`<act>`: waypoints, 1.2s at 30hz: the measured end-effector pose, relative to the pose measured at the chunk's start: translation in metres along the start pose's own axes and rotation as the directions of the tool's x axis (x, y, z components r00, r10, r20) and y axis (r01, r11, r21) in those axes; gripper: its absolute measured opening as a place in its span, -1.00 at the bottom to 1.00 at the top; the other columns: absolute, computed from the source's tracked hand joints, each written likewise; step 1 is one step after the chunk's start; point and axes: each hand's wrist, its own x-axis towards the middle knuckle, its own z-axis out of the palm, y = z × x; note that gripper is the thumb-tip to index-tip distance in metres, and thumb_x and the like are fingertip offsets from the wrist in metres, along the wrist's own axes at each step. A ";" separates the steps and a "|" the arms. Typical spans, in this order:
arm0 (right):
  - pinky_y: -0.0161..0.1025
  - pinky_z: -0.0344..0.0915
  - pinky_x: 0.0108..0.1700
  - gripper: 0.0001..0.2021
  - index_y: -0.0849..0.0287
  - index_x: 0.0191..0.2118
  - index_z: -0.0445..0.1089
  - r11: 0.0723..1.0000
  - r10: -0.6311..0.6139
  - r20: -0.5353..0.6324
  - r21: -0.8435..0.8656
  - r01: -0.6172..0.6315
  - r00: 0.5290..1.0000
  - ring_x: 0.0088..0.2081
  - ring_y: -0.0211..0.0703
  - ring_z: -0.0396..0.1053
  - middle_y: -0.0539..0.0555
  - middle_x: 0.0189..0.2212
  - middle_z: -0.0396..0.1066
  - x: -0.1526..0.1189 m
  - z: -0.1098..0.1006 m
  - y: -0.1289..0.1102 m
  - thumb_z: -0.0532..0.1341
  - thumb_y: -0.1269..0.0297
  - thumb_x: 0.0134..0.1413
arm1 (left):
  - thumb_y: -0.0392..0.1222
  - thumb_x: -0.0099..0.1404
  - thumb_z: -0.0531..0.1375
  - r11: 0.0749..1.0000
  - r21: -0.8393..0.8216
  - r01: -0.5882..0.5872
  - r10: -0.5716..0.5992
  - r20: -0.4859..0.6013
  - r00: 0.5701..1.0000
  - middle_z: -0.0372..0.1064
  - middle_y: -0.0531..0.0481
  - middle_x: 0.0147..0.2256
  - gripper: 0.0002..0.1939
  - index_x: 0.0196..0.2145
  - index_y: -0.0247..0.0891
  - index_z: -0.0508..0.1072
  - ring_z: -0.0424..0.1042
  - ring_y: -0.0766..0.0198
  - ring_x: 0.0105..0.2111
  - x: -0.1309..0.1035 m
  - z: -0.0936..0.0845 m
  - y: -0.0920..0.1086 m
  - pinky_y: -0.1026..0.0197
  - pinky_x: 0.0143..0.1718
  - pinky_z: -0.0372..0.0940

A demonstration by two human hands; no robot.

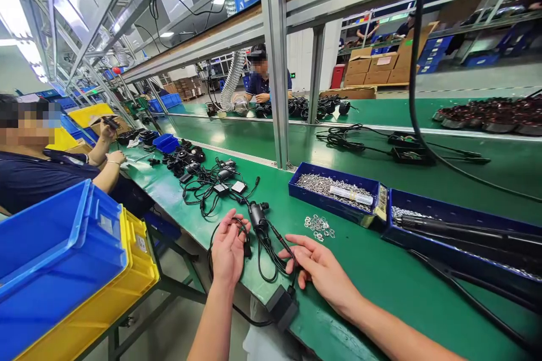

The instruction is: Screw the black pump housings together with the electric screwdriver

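Black cable runs over the palm and fingers of my left hand [230, 248], which is palm up with its fingers curled round the cable. My right hand [311, 259] touches a thin black cable with its fingertips, its index finger stretched along it. Between the hands lies a coiled black cable [267, 256] joined to a black cylindrical part [257, 215]. A flat black box [282, 307] on the cable rests at the table's front edge, partly over it. Small metal rings [319, 227] lie beyond my right hand.
Blue trays of small metal parts [334, 189] and a black tool [466, 231] stand at the right. More cabled black parts [220, 180] lie further left. Blue and yellow crates [139, 242] stand at the left, near a seated person. Another person sits across the metal frame.
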 end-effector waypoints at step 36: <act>-0.16 0.27 -0.26 -0.61 0.15 -0.17 0.47 0.687 -0.169 0.035 -0.712 0.143 0.985 -0.29 0.01 0.42 0.06 -0.32 0.48 -0.021 0.001 -0.039 0.09 -0.06 0.38 | -0.22 0.57 0.17 0.545 0.572 -0.613 0.258 0.582 0.771 0.37 -0.01 -0.24 -0.88 -0.17 -0.21 0.50 0.36 0.19 -0.17 -0.025 0.011 -0.002 0.18 -0.10 0.22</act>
